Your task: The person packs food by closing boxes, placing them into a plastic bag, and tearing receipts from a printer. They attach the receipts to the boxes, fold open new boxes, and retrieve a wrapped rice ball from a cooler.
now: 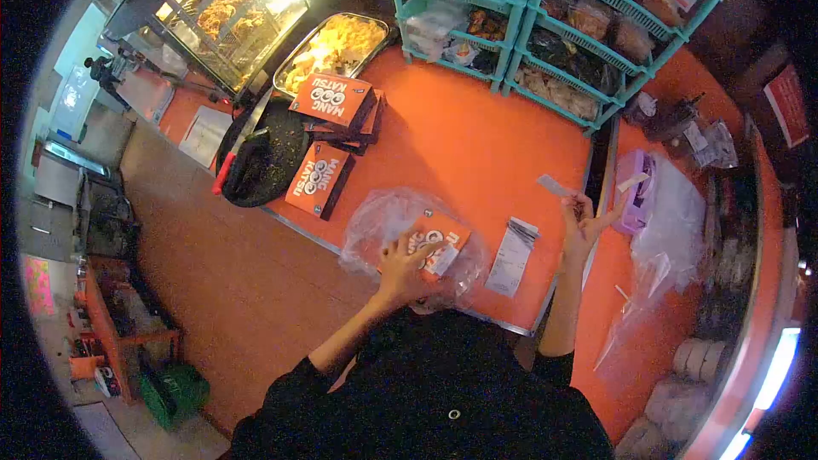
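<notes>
My left hand [404, 271] lies spread over an orange printed box [453, 233], touching its top, with the fingers apart. Under and around that box spreads a clear plastic bag [365, 220]. A small whitish piece [442, 261] sits on the box by my fingertips. My right hand [583, 228] is raised at the counter's right side, pinching a small pale strip [555, 186] between thumb and finger; its other fingers stick out. Between my hands a printed receipt [513, 257] lies flat on the orange counter [477, 145].
Several more orange boxes [317, 177] stand at the left, beside a black pan [271, 149] and a tray of yellow food [341, 44]. Teal racks [503, 77] line the back. On the right are a purple container [632, 196] and plastic bags [677, 213].
</notes>
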A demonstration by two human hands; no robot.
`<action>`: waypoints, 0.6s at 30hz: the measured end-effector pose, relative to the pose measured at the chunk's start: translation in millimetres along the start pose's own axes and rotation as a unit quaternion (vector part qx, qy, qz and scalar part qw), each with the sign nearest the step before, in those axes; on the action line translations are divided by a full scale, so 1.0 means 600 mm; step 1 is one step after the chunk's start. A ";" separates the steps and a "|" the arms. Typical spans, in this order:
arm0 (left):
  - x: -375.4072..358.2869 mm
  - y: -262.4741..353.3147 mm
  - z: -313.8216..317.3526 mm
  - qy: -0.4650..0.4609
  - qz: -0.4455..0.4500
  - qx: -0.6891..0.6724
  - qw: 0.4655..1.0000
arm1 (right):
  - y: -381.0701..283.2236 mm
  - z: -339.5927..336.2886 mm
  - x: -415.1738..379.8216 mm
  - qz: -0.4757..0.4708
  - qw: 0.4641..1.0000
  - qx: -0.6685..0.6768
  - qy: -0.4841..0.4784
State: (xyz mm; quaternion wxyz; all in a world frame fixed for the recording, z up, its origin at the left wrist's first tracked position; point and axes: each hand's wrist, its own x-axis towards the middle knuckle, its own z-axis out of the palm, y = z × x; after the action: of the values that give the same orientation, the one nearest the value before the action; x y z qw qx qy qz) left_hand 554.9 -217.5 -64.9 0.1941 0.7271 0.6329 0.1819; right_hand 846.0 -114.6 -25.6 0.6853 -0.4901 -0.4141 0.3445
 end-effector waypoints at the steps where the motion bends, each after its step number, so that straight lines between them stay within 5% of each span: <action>1: 0.009 -0.003 0.028 0.004 -0.004 0.000 1.000 | -0.008 0.005 -0.003 -0.006 1.000 -0.015 -0.002; 9: 0.006 0.005 0.117 0.031 -0.002 0.000 1.000 | -0.009 0.034 -0.033 0.040 0.997 -0.036 -0.056; 14: -0.031 0.012 0.101 0.037 -0.038 -0.006 0.999 | 0.092 0.077 -0.105 -0.011 0.947 -0.273 -0.170; 18: -0.102 -0.035 0.104 0.031 0.056 -0.044 0.997 | 0.130 0.100 -0.126 -0.047 0.962 -0.226 -0.147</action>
State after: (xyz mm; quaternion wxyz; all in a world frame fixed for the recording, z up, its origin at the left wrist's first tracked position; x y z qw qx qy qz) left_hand 560.7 -278.9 -130.0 0.1953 0.7461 0.5885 0.2427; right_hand 754.5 -135.8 -107.4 0.5035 -0.5561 -0.6004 0.2771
